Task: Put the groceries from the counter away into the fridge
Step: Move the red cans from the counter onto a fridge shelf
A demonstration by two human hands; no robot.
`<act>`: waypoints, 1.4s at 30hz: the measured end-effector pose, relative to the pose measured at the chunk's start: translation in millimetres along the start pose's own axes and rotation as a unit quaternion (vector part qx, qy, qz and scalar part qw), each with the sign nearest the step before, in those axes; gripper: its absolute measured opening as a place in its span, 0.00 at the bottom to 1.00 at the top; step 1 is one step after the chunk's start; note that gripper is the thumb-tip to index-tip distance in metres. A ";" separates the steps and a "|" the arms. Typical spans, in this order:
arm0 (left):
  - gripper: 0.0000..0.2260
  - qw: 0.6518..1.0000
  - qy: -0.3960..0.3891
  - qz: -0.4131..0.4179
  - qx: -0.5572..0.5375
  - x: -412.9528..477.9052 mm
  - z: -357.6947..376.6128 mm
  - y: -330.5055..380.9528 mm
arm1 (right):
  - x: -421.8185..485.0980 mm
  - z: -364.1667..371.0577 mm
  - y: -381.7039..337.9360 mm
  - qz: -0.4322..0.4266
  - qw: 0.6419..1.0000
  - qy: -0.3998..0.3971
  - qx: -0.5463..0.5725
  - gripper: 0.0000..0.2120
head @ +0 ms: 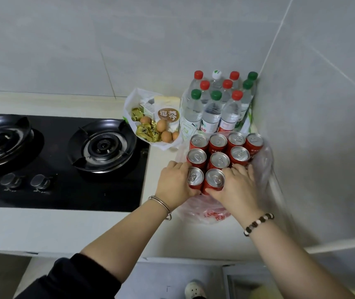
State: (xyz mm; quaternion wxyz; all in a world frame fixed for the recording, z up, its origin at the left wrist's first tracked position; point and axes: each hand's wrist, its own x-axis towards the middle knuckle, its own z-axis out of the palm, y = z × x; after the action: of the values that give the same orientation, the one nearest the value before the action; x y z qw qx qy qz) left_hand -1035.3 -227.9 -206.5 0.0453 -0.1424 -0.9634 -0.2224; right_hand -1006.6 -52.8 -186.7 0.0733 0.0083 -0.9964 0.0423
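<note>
Several red drink cans [219,160] stand upright in rows on a thin plastic bag [265,167] in the counter's right corner. My left hand [175,182] grips the front left can [194,178], fingers curled round its side. My right hand [238,186] grips the front right can [214,181]. Behind the cans stand several water bottles [212,111] with red, green and white caps. Left of them, an open white bag [155,119] holds brown eggs, gold-wrapped packets and a white pouch.
A black two-burner gas hob [64,160] fills the counter's left side, its knobs near the front. Tiled walls close the back and right. Below the pale counter [155,231] edge show the floor and a shoe [194,289].
</note>
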 end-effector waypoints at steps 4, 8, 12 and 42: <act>0.31 1.000 -0.010 -0.018 -0.003 -2.3 -0.4 3.1 | 0.8 0.9 -0.1 0.007 1.000 -0.018 -0.007 0.30; 0.32 0.998 -0.039 -0.039 -0.022 -1.6 -4.3 5.2 | 1.1 5.3 -0.3 0.010 1.000 -0.007 0.021 0.28; 0.30 0.999 -0.035 -0.029 -0.020 -5.1 -8.1 5.6 | 0.0 2.6 -0.6 0.008 0.999 0.003 0.046 0.26; 0.25 0.932 0.158 -0.140 -0.296 -99.8 -174.7 -16.2 | -13.8 -107.6 -122.3 -0.093 0.857 -0.011 0.507 0.24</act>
State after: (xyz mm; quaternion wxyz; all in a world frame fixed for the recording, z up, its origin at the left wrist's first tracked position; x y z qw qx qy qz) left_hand -940.5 -344.3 -71.6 0.1208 0.0238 -0.8447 -0.5208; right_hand -974.5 -165.3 -72.5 0.0514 0.1376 -0.8325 0.5342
